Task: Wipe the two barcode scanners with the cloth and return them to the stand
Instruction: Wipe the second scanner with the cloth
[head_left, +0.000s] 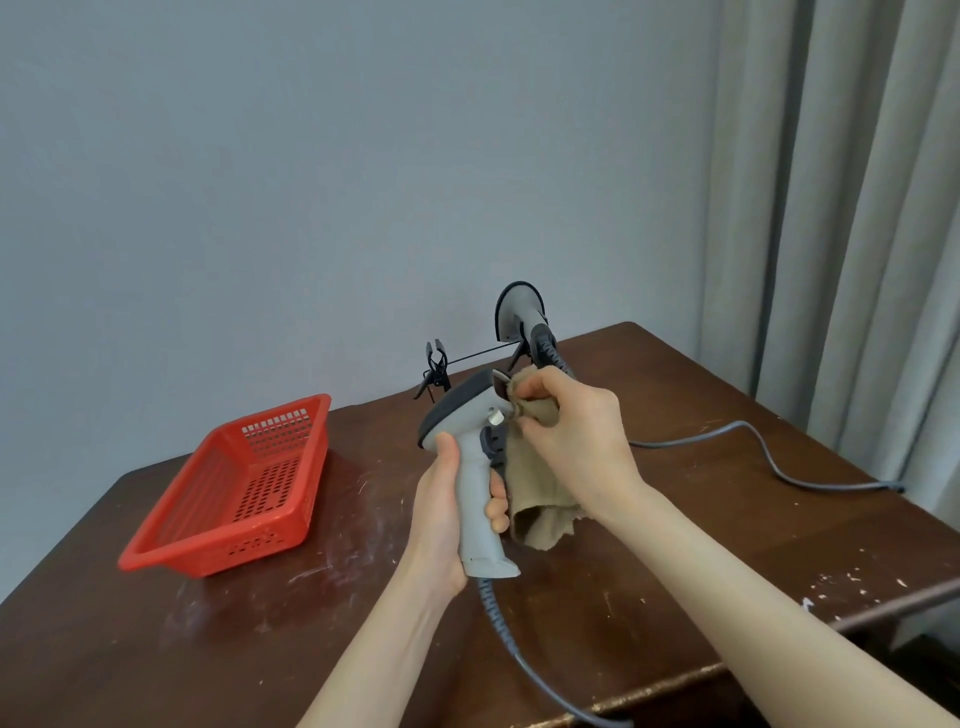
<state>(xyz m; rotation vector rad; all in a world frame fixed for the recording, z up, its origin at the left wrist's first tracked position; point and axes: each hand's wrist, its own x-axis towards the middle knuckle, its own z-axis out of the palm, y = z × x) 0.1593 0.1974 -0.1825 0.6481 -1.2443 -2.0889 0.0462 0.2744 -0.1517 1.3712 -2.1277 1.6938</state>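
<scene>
My left hand grips the handle of a grey barcode scanner with a dark head, held upright above the table. My right hand pinches a tan cloth against the front of the scanner's head; the rest of the cloth hangs down behind the handle. A second scanner sits in the black wire stand at the back of the table, its head pointing up. The stand's left cradle holds nothing.
A red plastic basket sits on the left of the dark wooden table. Grey cables run across the right side and off the front edge. A curtain hangs at the right.
</scene>
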